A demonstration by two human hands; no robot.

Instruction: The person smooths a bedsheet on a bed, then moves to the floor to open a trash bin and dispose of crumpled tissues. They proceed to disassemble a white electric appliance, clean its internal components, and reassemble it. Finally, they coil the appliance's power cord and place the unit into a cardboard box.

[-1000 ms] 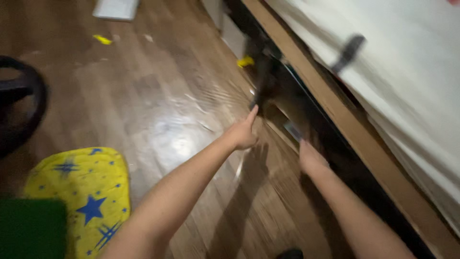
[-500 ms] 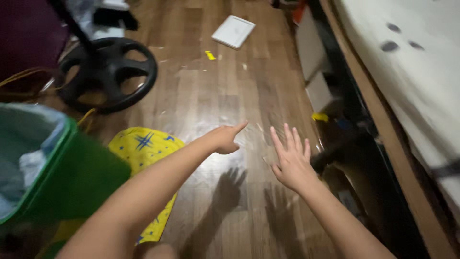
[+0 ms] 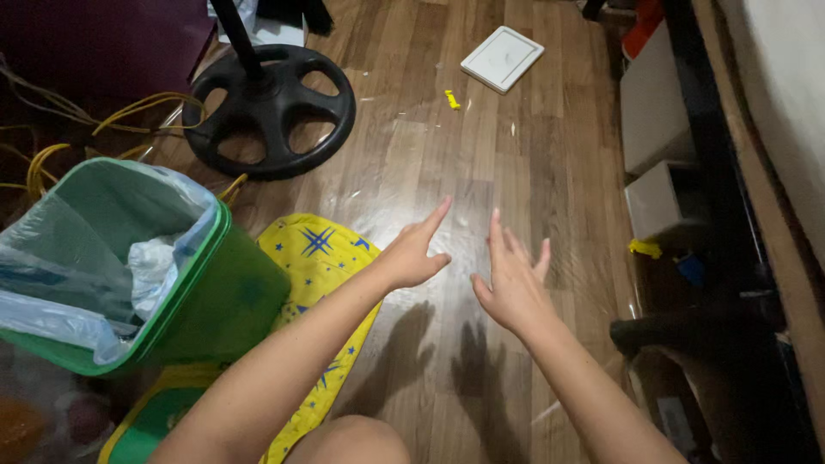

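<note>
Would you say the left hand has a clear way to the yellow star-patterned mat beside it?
Probably yes: the left hand hovers empty, fingers open, just past the edge of the yellow star-patterned mat, with only bare wooden floor between them.

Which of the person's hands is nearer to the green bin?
The left. The left hand hovers open over the wooden floor just right of the yellow star-patterned mat, which lies against the green bin. The right hand, also open and empty, is farther right, toward the bed frame.
</note>
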